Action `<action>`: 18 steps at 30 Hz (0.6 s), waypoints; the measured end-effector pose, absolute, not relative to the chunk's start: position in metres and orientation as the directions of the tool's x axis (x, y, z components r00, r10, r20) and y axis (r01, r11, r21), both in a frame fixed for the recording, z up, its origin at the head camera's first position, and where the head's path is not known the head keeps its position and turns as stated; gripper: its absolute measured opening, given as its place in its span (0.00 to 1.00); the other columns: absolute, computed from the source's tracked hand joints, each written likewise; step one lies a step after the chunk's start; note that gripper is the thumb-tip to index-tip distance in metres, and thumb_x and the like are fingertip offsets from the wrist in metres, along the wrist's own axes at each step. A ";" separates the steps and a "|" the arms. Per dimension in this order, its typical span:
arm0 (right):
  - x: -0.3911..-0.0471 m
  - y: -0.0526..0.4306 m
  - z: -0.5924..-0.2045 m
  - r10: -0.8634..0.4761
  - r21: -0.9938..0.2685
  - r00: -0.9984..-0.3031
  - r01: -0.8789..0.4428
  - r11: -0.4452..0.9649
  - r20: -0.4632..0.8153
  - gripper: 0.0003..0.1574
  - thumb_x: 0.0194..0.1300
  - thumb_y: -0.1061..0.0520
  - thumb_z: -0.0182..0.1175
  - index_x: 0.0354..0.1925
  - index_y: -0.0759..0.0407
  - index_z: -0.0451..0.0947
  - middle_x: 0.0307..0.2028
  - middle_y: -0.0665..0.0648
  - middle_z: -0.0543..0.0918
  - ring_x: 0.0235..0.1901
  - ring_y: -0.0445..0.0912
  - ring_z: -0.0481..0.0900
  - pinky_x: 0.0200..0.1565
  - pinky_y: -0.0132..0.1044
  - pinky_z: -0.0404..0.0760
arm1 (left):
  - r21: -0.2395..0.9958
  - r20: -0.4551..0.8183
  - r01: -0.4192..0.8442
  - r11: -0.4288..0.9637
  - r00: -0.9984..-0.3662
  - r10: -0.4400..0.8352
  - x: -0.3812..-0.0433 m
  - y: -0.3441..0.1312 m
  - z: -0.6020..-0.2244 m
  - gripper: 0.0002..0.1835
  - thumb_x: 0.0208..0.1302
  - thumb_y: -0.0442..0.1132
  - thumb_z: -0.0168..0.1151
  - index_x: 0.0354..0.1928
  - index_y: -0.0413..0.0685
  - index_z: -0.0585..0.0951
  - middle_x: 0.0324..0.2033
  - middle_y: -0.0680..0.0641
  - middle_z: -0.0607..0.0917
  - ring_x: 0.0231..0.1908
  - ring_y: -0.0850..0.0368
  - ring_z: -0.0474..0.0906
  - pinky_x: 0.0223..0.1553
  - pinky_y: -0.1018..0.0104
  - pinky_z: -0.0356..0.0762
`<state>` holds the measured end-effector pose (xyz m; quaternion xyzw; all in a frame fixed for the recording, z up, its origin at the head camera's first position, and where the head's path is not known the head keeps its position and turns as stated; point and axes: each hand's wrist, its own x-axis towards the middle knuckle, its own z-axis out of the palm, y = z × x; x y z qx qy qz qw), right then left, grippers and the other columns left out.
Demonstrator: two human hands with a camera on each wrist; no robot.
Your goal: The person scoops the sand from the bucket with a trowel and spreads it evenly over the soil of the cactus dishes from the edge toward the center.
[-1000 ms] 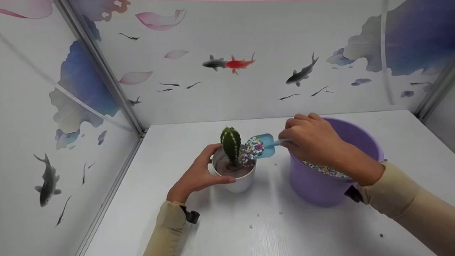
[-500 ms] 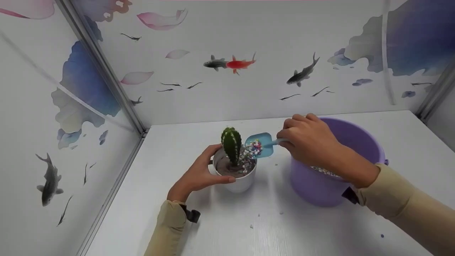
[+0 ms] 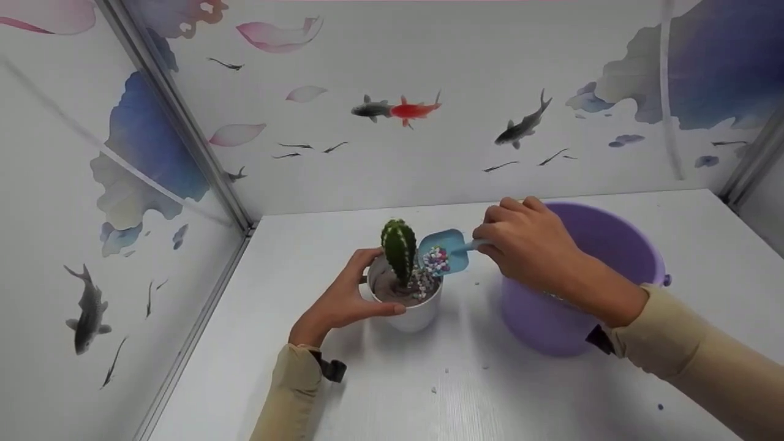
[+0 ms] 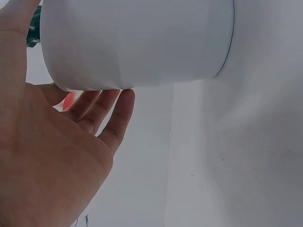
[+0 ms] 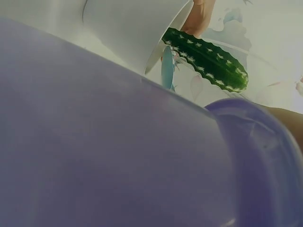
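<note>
A green cactus (image 3: 398, 248) stands upright in brownish soil (image 3: 386, 285) inside a white pot (image 3: 411, 320). My left hand (image 3: 340, 301) holds that pot from the left, thumb along the near side; in the left wrist view the fingertips touch the pot's wall. With my right hand (image 3: 530, 245) I pinch the handle of a light-blue scoop (image 3: 458, 260), tilted over the pot's right rim. Coloured pebbles (image 3: 436, 260) lie in the scoop, and others (image 3: 422, 285) rest on the soil right of the cactus. The right wrist view shows only the scoop's edge (image 5: 167, 68).
A purple bucket (image 3: 539, 324) stands to the right, beneath my right forearm; its contents are mostly hidden now. Loose pebbles, one dark (image 3: 660, 407), are scattered on the white table (image 3: 490, 410). Patterned wall panels (image 3: 294, 177) border the back and left.
My right hand and the scoop shift slightly left. Fewer pebbles remain in the scoop and more lie in the pot. The left hand keeps its hold on the pot.
</note>
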<state>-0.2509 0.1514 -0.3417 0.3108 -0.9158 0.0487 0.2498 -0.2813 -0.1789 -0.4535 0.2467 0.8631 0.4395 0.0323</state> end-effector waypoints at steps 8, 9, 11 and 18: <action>-0.251 0.150 -0.342 -0.527 0.062 -0.697 -0.574 0.817 0.486 0.08 0.60 0.55 0.73 0.40 0.50 0.89 0.34 0.51 0.84 0.37 0.49 0.75 0.39 0.43 0.67 | 0.789 0.142 0.379 0.483 -0.878 0.457 -0.281 -0.181 -0.454 0.52 0.44 0.64 0.80 0.71 0.84 0.60 0.66 0.66 0.65 0.69 0.60 0.63 0.68 0.49 0.69; -0.251 0.150 -0.342 -0.525 0.062 -0.694 -0.574 0.817 0.492 0.08 0.60 0.55 0.73 0.40 0.50 0.89 0.33 0.51 0.84 0.37 0.49 0.75 0.39 0.43 0.67 | 0.791 0.140 0.376 0.483 -0.879 0.456 -0.281 -0.181 -0.454 0.52 0.44 0.64 0.80 0.71 0.84 0.60 0.66 0.65 0.65 0.69 0.59 0.63 0.68 0.48 0.68; -0.251 0.150 -0.343 -0.524 0.066 -0.682 -0.577 0.814 0.511 0.08 0.59 0.56 0.74 0.39 0.50 0.88 0.33 0.51 0.84 0.36 0.49 0.75 0.38 0.42 0.67 | 0.791 0.135 0.371 0.487 -0.881 0.453 -0.281 -0.181 -0.454 0.52 0.44 0.64 0.79 0.72 0.83 0.60 0.66 0.65 0.64 0.70 0.59 0.63 0.68 0.48 0.68; -0.252 0.150 -0.346 -0.523 0.091 -0.644 -0.579 0.811 0.558 0.09 0.57 0.56 0.75 0.38 0.50 0.88 0.33 0.51 0.85 0.36 0.49 0.75 0.38 0.42 0.68 | 0.788 0.124 0.364 0.498 -0.885 0.450 -0.282 -0.182 -0.456 0.53 0.44 0.65 0.78 0.72 0.83 0.59 0.67 0.65 0.64 0.69 0.62 0.62 0.68 0.48 0.67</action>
